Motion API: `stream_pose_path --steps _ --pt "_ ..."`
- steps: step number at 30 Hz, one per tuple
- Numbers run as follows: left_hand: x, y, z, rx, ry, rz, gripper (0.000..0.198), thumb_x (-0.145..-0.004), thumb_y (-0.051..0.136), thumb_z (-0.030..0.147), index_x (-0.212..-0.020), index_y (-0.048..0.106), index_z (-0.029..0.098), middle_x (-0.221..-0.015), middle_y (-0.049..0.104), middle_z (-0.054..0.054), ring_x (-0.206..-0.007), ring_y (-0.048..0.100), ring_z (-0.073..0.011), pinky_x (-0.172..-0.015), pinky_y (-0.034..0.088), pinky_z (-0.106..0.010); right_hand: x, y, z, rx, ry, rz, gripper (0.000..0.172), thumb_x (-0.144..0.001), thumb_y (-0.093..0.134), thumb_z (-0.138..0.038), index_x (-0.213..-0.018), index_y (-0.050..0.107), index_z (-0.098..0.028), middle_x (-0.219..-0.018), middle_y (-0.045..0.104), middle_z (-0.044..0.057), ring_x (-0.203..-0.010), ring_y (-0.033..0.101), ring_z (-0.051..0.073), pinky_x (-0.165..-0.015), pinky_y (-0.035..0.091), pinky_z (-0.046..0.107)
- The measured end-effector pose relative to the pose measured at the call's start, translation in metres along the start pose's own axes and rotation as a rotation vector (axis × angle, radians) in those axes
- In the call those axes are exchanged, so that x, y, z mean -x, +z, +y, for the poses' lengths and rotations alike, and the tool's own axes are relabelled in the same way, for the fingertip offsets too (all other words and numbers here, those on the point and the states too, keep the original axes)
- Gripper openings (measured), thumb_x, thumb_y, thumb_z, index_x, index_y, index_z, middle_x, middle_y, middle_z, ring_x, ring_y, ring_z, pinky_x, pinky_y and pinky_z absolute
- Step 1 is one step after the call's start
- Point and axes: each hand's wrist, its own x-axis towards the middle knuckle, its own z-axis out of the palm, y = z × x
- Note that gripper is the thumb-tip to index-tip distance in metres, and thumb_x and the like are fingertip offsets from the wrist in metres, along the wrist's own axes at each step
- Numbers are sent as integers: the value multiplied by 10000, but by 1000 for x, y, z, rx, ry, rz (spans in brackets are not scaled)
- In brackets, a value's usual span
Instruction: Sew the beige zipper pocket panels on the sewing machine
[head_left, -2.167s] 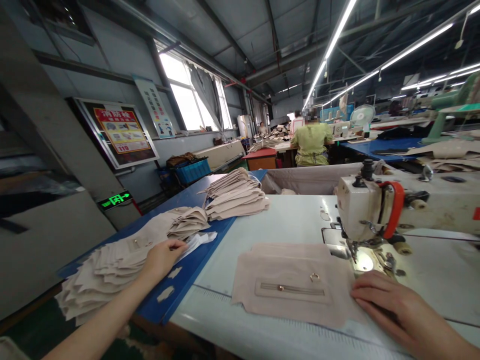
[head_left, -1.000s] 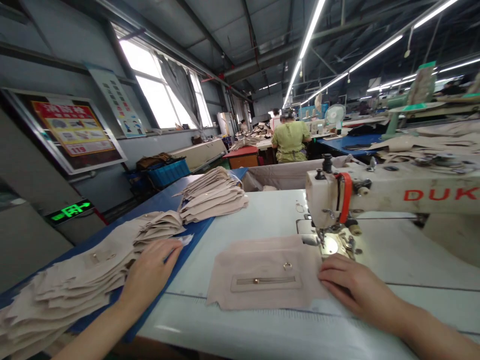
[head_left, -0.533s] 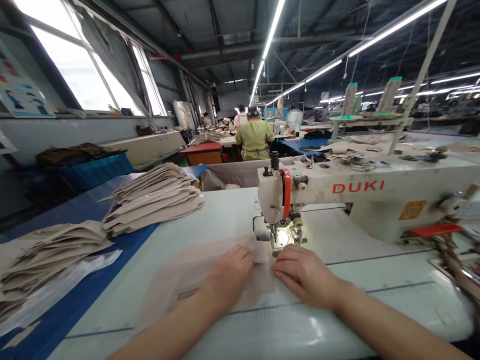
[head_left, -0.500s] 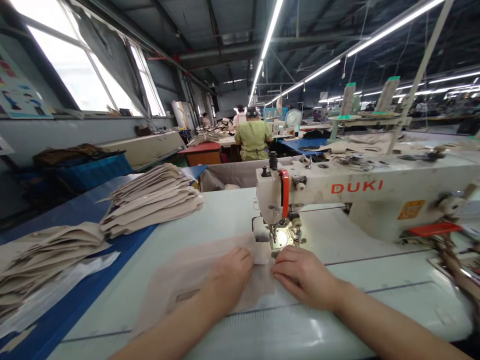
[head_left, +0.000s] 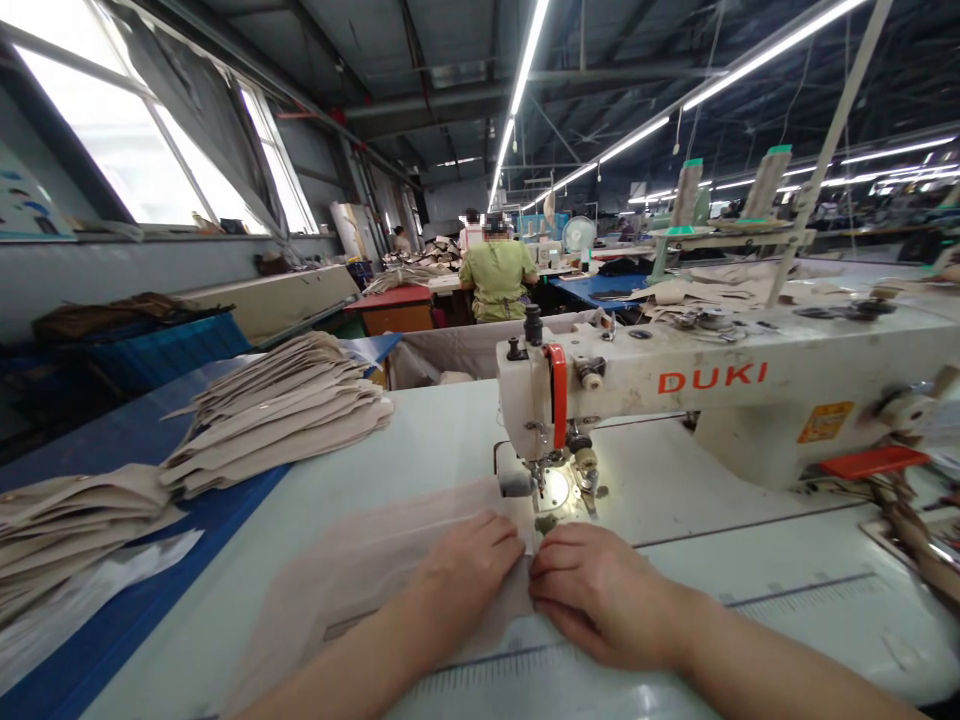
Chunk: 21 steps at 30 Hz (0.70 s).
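A thin, pale pinkish-beige fabric piece (head_left: 330, 560) lies on the sewing machine table, its right edge reaching the needle area. My left hand (head_left: 472, 570) rests on top of this fabric, fingers bent and pressed together on it. Close beside it, my right hand (head_left: 600, 590) is closed, pinching the fabric's right edge; its fingertips are partly hidden. The white sewing machine (head_left: 615, 370), marked DUKI, stands just beyond both hands. Its lamp lights the round needle plate (head_left: 555, 490), which lies past my right fingertips.
Stacked beige fabric pieces (head_left: 292, 400) lie at the left, with another pile (head_left: 75, 520) nearer me on a blue surface (head_left: 150, 620). A ruler strip (head_left: 510, 662) crosses the table's front. Thread cones (head_left: 688, 195) stand behind the machine. A person in green (head_left: 495, 280) sits ahead.
Both hands have drawn slightly toward me, away from the needle, and closer together along the fabric's right edge. The view has shifted a little to the right.
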Motion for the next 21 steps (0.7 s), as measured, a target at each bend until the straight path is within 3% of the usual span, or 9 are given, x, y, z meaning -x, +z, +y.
stream_pose_path --steps 8,21 --pt "-5 12 -5 26 57 129 175 -910 534 38 -814 627 150 -849 653 -40 -797 601 -204 -748 536 -336 1 1 1 10 12 -12 181 -918 505 -180 -899 685 -165 -832 685 62 -814 586 198 -830 473 309" --pt "-2 19 -5 80 66 214 196 -952 464 63 -888 623 159 -884 664 -46 -806 628 -204 -740 560 -342 0 0 5 8 17 -15 183 -913 490 -191 -845 659 -166 -791 664 60 -772 564 196 -786 462 309"
